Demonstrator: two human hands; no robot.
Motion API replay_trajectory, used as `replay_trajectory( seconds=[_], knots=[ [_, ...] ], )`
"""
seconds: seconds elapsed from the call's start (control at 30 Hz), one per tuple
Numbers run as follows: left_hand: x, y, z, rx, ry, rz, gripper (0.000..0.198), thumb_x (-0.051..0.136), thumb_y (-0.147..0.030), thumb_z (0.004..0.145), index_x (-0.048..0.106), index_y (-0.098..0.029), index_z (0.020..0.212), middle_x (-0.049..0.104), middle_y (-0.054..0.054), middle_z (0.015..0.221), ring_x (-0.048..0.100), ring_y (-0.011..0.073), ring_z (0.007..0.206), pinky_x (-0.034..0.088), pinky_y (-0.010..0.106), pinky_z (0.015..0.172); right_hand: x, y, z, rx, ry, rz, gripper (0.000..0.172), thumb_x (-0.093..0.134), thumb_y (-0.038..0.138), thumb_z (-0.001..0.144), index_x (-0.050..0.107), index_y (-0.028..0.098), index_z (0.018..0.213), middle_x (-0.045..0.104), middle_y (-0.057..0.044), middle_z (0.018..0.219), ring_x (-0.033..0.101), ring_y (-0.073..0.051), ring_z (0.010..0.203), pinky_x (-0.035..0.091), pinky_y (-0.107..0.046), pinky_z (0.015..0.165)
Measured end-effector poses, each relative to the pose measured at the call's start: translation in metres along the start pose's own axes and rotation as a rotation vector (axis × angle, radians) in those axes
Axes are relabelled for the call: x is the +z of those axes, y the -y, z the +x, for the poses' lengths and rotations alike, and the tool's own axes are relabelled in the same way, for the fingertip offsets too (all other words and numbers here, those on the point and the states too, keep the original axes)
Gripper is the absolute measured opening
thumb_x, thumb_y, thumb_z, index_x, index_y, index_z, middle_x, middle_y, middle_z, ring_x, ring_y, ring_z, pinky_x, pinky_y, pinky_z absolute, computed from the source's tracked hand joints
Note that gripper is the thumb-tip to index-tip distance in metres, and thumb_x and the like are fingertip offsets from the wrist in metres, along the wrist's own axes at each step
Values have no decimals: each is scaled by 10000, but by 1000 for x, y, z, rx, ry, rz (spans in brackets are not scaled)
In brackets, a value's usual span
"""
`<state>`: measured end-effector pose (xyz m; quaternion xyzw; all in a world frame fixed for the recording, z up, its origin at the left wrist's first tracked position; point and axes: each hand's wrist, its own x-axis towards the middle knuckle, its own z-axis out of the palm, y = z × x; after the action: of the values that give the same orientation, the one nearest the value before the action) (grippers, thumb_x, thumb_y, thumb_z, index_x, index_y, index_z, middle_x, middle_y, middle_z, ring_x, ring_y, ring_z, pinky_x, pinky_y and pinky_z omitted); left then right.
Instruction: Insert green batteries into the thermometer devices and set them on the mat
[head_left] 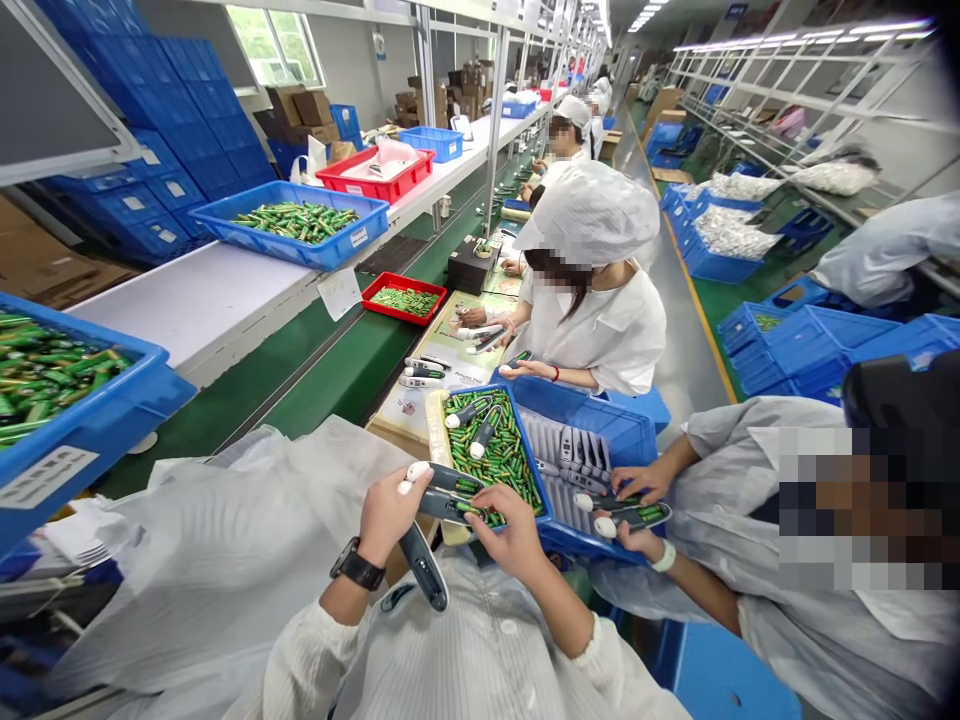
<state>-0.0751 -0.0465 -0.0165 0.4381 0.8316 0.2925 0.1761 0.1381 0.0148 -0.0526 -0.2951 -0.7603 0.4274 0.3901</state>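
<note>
My left hand (386, 515) is closed around grey handheld devices (442, 492) with white tips; another grey device (424, 567) hangs below its palm. My right hand (514, 530) pinches a green battery (474, 513) at the open back of the upper device. Just beyond both hands stands a blue bin of green batteries (499, 455), with two more devices lying on the batteries. I wear a black watch (358, 568) on my left wrist.
A co-worker's hands (637, 500) at my right hold a device beside a blue tray of devices (577, 460). Another person (592, 300) works ahead. A green conveyor (315, 370) runs left, with blue battery crates (300, 225) and a red tray (405, 298). White plastic bag (210, 560) at left.
</note>
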Motion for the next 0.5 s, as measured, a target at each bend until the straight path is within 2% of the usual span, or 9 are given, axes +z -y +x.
replay_trajectory(
  seconds=[0.07,0.23,0.4,0.5],
  knots=[
    [0,-4,-1,-6,-4,-17,416,533,-589,878,766,-245,908,765,25,821,661,204,764,431,261,657,4,-1,-1,0,-20,5,78,631,291,889,655,216,891,676,-67,948,630,-207,928,494,-331,837],
    [0,-5,-3,5,-17,8,438,519,-589,886,756,-220,870,751,39,777,646,197,729,419,260,644,19,-12,-6,117,-84,88,158,643,363,895,647,206,877,675,-61,925,591,-155,715,469,-268,629],
    [4,-5,-6,8,-31,31,433,517,-584,891,744,-218,851,733,36,745,629,184,701,404,253,628,36,-26,-12,264,-162,340,274,708,460,829,623,199,826,638,-54,897,601,-170,773,481,-256,593],
    [6,-6,-8,5,-37,36,433,514,-588,893,736,-221,840,736,40,755,629,183,699,401,252,624,45,-32,-14,403,-156,539,352,760,513,753,588,212,814,590,-1,772,513,-112,543,405,-230,442]
  ],
)
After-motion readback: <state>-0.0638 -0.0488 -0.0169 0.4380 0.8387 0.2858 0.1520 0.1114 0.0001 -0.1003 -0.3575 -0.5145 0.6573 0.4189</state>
